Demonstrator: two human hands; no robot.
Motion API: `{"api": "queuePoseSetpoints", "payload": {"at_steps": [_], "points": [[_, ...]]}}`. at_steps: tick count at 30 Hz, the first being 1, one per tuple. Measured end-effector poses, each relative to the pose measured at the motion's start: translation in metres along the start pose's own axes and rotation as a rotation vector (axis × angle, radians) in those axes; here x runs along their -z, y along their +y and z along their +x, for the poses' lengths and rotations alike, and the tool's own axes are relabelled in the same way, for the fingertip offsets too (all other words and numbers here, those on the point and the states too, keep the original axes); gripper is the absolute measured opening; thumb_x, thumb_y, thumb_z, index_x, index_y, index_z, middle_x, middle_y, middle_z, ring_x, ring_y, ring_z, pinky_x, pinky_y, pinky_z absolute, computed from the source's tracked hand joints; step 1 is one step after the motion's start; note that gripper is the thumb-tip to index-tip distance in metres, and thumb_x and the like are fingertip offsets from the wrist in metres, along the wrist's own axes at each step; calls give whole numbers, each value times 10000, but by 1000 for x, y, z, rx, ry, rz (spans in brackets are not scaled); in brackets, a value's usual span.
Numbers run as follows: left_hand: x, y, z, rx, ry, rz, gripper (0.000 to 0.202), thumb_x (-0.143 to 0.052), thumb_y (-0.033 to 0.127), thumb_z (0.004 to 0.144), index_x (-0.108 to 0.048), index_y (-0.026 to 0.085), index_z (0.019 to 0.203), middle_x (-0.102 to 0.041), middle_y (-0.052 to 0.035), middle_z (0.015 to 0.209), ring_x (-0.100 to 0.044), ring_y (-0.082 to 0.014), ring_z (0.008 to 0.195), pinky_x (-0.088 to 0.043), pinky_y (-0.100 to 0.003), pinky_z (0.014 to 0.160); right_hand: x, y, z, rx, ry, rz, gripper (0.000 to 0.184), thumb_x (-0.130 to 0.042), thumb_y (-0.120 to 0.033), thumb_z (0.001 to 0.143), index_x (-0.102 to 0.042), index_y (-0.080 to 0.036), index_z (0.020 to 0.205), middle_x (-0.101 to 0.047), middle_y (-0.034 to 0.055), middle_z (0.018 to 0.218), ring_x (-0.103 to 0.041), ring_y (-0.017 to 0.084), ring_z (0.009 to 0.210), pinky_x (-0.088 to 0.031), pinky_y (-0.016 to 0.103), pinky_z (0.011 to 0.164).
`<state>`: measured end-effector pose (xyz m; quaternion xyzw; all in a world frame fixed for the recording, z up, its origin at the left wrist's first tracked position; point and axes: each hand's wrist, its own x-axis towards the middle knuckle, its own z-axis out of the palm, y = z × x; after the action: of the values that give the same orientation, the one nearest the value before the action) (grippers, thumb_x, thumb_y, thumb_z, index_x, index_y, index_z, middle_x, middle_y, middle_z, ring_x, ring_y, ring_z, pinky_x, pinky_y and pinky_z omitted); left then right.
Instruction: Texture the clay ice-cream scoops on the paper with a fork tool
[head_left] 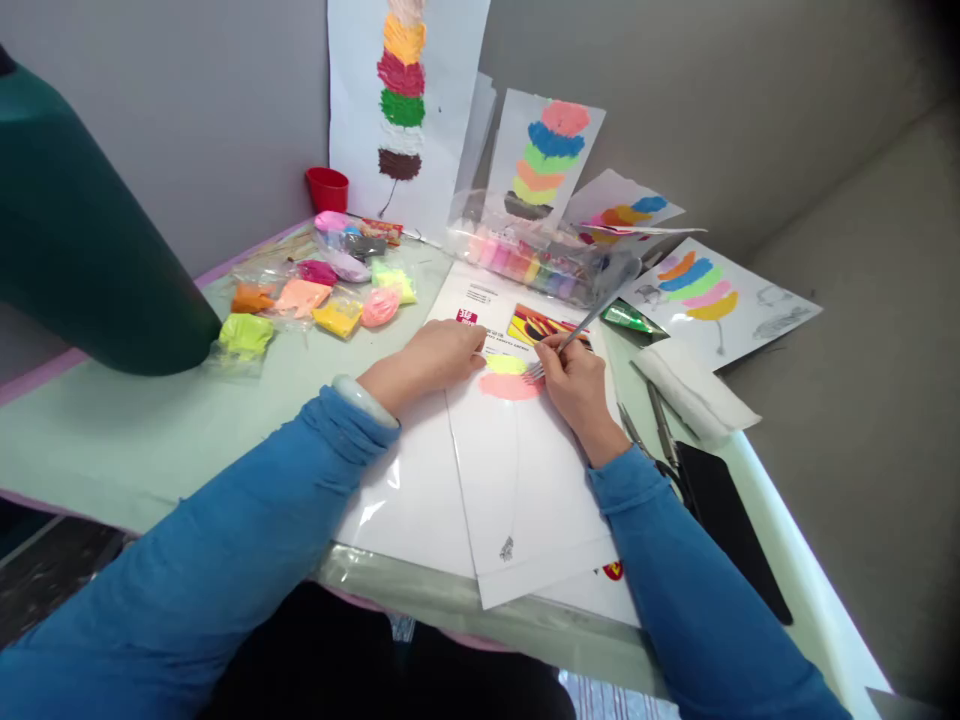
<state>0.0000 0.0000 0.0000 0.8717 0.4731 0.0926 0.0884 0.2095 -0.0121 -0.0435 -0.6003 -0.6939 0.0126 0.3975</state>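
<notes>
My right hand (577, 390) is closed around the handle of a metal fork (576, 332). The fork's tines touch the right side of the clay on a white sheet of paper (555, 490). That clay is a flat yellow piece (507, 364) above a wider pink piece (506, 386). A thin drawn line runs down from it to a small dark scribble (507, 548). My left hand (439, 358) lies on the paper beside the yellow clay, thumb and bent fingers slightly apart, with nothing visible in it.
Several bags of coloured clay (337, 312) lie at the left, near a large green bottle (90, 230) and a red cup (328, 189). Finished pictures (720, 300) and a clear case of clay (517, 262) stand behind. A white tissue (697, 385), scissors and black phone-like slab (731, 520) lie right.
</notes>
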Motion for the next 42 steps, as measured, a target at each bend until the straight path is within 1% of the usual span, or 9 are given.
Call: {"api": "queuePoseSetpoints", "payload": {"at_steps": [6, 10, 15, 21, 27, 33, 42], "points": [[0, 0, 0, -9, 0, 4, 245, -446, 276, 816, -605, 149, 953, -661, -111, 882, -580, -204, 769, -379, -304, 666, 0, 1, 0, 3, -9, -5, 220, -468, -346, 831, -607, -176, 824, -622, 28, 685, -520, 155, 574, -369, 284, 587], [2, 2, -2, -2, 1, 17, 236, -442, 267, 810, -606, 150, 933, -661, -109, 867, -581, -208, 764, -375, -302, 648, -1, 0, 1, 9, -12, -7, 225, -460, -354, 834, -603, -180, 832, -627, 30, 692, -526, 162, 576, -375, 291, 595], [1, 2, -1, 6, -18, 21, 248, -436, 285, 815, -601, 159, 949, -661, -111, 882, -583, -222, 795, -379, -311, 674, -1, 0, 1, 13, -8, -22, 224, -467, -360, 830, -602, -183, 823, -629, 31, 683, -534, 167, 580, -382, 300, 611], [2, 4, -1, 14, -23, 22, 225, -452, 280, 814, -593, 157, 938, -660, -108, 870, -587, -219, 789, -375, -304, 660, -1, -1, 0, 8, -13, -19, 220, -460, -354, 832, -603, -187, 824, -643, 33, 698, -538, 166, 584, -379, 297, 604], [1, 4, -2, -3, -15, 37, 254, -442, 275, 812, -601, 146, 963, -661, -116, 890, -584, -224, 801, -378, -308, 667, -1, -1, 0, 10, -10, -17, 217, -458, -349, 833, -600, -186, 820, -647, 36, 713, -551, 169, 603, -382, 300, 616], [1, 2, -1, 5, -22, 23, 257, -446, 288, 815, -601, 152, 969, -661, -115, 901, -584, -223, 817, -383, -309, 686, 0, -2, 1, 0, -18, -33, 216, -461, -349, 825, -598, -184, 807, -630, 32, 674, -526, 165, 568, -378, 302, 601], [0, 1, 0, -10, -9, 21, 243, -449, 284, 809, -602, 155, 948, -661, -110, 885, -585, -224, 795, -378, -307, 662, 1, 0, 3, -53, -18, -37, 222, -478, -360, 804, -615, -187, 778, -606, 27, 625, -518, 173, 567, -373, 301, 589]]}}
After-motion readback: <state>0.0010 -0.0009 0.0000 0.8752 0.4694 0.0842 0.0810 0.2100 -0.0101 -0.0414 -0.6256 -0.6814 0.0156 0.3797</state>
